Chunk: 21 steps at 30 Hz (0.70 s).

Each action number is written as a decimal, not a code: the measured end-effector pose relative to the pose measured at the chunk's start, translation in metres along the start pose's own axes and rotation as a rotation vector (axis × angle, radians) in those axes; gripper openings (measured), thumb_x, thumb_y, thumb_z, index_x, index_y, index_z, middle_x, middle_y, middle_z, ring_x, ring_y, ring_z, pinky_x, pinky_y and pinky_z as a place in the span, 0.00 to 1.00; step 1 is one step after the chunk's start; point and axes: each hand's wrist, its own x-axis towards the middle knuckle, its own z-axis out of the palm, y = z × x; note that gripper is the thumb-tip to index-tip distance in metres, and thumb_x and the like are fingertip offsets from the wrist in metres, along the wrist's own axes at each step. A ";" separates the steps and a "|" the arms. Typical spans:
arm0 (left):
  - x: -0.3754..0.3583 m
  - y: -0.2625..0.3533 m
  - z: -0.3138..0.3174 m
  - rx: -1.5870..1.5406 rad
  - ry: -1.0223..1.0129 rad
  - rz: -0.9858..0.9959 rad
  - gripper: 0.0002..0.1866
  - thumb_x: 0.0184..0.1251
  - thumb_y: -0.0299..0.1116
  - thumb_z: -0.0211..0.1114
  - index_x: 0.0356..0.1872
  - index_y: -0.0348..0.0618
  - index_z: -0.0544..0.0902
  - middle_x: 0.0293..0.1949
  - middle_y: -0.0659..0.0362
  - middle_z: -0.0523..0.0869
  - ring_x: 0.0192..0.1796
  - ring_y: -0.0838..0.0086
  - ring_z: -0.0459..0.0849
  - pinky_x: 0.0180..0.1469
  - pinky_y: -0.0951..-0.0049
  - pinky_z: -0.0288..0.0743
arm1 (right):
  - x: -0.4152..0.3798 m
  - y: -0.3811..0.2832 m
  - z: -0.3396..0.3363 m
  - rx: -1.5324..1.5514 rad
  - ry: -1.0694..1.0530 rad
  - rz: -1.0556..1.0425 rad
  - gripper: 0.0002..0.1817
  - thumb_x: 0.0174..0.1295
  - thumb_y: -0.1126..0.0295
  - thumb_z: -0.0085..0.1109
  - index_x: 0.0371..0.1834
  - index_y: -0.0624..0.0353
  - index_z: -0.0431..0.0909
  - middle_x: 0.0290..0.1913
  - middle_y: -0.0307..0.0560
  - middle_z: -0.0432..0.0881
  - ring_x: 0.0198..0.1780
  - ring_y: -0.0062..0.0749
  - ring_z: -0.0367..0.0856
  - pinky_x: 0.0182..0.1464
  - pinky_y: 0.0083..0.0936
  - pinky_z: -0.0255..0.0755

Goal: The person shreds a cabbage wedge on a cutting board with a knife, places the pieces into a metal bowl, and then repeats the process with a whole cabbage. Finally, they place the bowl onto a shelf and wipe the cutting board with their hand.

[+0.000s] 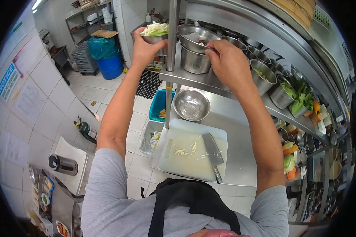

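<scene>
My left hand (146,47) is wrapped round a metal container (154,39) heaped with shredded cabbage (155,29), held up beside the shelf post. On the shelf, my right hand (229,59) grips the rim of a metal bowl (195,37) that sits over a round steel pot (195,61). Some dark and pale bits lie inside that bowl. Below, a white cutting board (186,162) carries scraps of chopped cabbage (181,152) and a cleaver (213,149) with its handle toward me. A wide steel bowl (192,104) stands behind the board.
Several steel pots (263,75) line the shelf to the right, some with leafy greens (302,96). The shelf post (171,43) rises between my hands. Left of the counter are a teal-lined bin (159,103) and a clear tub (150,136). A blue barrel (110,65) stands farther back.
</scene>
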 end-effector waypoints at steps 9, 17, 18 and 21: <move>0.027 -0.042 0.076 0.067 -0.144 0.001 0.54 0.56 0.47 0.91 0.78 0.40 0.67 0.64 0.40 0.88 0.66 0.52 0.89 0.72 0.55 0.81 | -0.015 -0.008 0.004 0.009 0.178 -0.012 0.09 0.75 0.67 0.68 0.49 0.60 0.91 0.49 0.58 0.91 0.49 0.62 0.90 0.53 0.51 0.85; 0.045 -0.085 0.107 -0.126 -0.417 0.233 0.40 0.73 0.31 0.72 0.83 0.37 0.67 0.67 0.40 0.86 0.65 0.52 0.88 0.77 0.60 0.75 | -0.047 -0.021 -0.013 -0.048 0.182 -0.064 0.22 0.74 0.67 0.70 0.68 0.61 0.84 0.63 0.55 0.89 0.60 0.55 0.91 0.58 0.47 0.87; 0.043 -0.076 0.105 -0.173 -0.502 0.187 0.35 0.75 0.31 0.68 0.82 0.36 0.72 0.66 0.39 0.87 0.66 0.49 0.88 0.78 0.59 0.75 | -0.061 -0.029 -0.022 -0.020 0.157 -0.034 0.22 0.73 0.67 0.71 0.68 0.62 0.84 0.62 0.55 0.89 0.59 0.55 0.91 0.57 0.46 0.88; 0.041 -0.066 0.100 -0.041 -0.525 0.195 0.33 0.77 0.31 0.67 0.81 0.36 0.74 0.67 0.40 0.87 0.67 0.50 0.87 0.79 0.58 0.74 | -0.120 -0.036 -0.034 0.022 0.076 0.032 0.22 0.73 0.66 0.72 0.67 0.61 0.84 0.60 0.55 0.90 0.57 0.56 0.91 0.56 0.45 0.88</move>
